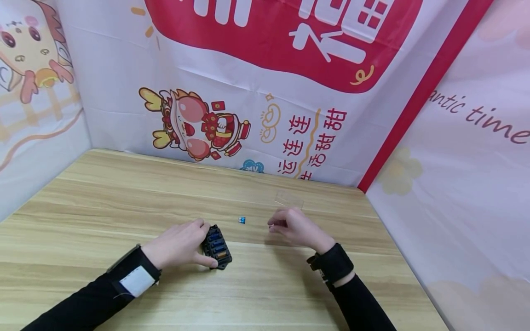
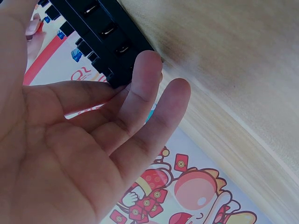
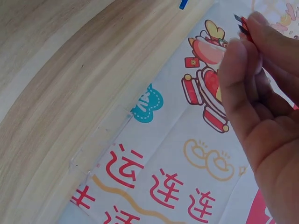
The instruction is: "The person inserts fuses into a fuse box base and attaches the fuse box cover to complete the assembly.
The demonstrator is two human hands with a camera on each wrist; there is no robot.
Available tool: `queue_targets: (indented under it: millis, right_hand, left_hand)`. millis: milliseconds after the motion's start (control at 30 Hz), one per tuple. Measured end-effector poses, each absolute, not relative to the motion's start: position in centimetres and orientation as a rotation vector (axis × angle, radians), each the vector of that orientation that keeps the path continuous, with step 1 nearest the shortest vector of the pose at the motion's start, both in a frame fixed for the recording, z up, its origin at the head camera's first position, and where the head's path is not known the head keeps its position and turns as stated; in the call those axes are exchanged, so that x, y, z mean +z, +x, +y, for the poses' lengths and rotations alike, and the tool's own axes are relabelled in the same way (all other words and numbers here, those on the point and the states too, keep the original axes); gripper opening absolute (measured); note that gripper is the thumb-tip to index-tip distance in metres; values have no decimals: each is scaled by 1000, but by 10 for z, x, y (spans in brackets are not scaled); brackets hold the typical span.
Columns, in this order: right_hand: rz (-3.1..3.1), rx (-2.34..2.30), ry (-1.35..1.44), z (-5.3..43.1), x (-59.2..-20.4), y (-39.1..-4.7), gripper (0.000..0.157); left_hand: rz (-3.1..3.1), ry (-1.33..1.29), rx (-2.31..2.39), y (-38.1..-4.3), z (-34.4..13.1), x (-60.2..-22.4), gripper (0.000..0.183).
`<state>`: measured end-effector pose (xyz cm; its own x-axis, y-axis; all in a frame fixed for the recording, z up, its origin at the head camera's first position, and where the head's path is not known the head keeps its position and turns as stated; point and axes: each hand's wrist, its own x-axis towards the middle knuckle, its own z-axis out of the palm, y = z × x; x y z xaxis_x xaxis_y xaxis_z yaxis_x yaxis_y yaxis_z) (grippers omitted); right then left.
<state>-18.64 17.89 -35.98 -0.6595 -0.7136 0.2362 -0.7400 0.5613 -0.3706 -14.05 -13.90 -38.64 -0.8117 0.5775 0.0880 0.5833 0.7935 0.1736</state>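
Note:
My left hand (image 1: 179,242) grips a black fuse box (image 1: 220,254) at its two ends, thumb at the near end and fingers at the far end. Several fuses, dark blue ones and an orange one (image 1: 221,254), sit in its slots. From below, the left wrist view shows its underside (image 2: 100,35) with metal contacts, above the tabletop. To the right, my right hand (image 1: 295,227) pinches a small red blade fuse (image 3: 245,33) between thumb and fingertips, its two metal prongs sticking out. Between the hands a blue blade fuse (image 1: 242,220) lies on the table.
Behind my right hand, a clear plastic cover (image 1: 289,199) lies on the wooden table (image 1: 136,193). Printed cloth (image 1: 248,73) hangs along the table's back and both sides.

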Motion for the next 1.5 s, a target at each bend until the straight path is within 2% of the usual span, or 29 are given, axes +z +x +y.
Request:
queue_targets:
  millis: [467,933,1500]
  right_hand:
    - [-2468,753,1374,158,-353,-185,8]
    - [-2486,778,1389,136,-350,-183,12]
    - [-2403,725,1492,105,-351,-190,8]
  left_hand:
    - [-2929,-958,-298,-142,-140,-387,99]
    - [-2938,-963,-299,-143,-139,-387,101]
    - [-2868,-910,-228,-146,-139,-389,96]
